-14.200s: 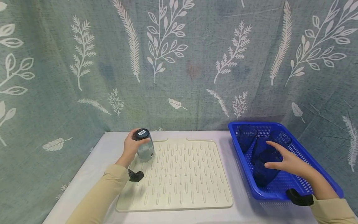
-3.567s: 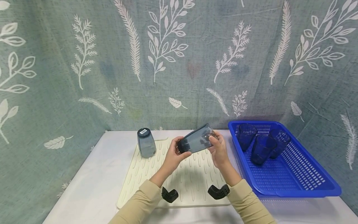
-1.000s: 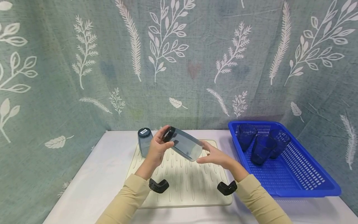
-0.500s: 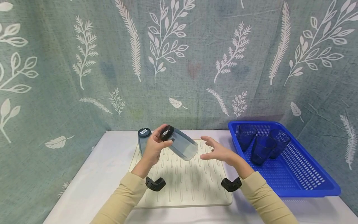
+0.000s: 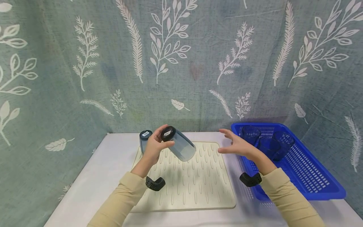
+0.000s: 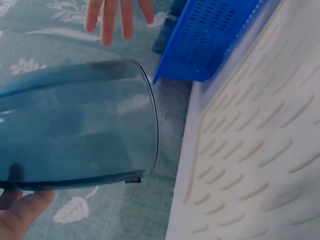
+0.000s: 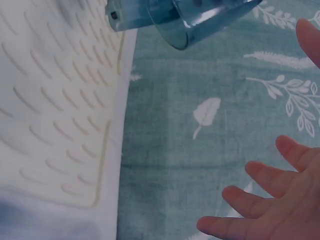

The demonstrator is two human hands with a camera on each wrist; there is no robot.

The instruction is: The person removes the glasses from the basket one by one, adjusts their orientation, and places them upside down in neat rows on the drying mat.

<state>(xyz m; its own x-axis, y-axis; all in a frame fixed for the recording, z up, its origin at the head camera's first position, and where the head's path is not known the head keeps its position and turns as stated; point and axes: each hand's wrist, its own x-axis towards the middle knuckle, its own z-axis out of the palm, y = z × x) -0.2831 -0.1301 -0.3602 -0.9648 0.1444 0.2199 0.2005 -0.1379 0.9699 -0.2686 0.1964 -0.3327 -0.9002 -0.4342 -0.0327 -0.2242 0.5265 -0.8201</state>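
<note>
In the head view my left hand (image 5: 153, 148) grips a smoky blue-grey drinking glass (image 5: 182, 146) near its dark base. The glass tilts over the cream ridged mat (image 5: 195, 183), base up to the left and mouth down to the right. A second glass (image 5: 144, 143) stands upside down at the mat's back left corner, partly hidden behind the left hand. My right hand (image 5: 241, 145) is apart from the held glass, beside the basket's left rim, with fingers and thumb spread around nothing. The right wrist view shows those fingers (image 7: 255, 200) spread.
A blue plastic basket (image 5: 326, 186) stands on the right of the white table (image 5: 93, 176). Several glasses (image 5: 283, 142) stand upright in its back part, partly covered by the right hand and arm. A patterned green curtain (image 5: 181, 78) hangs right behind the table.
My right hand has let go of the glass's mouth end and moved right, toward the basket. My left hand has drawn the glass slightly left and tipped its mouth further down.
</note>
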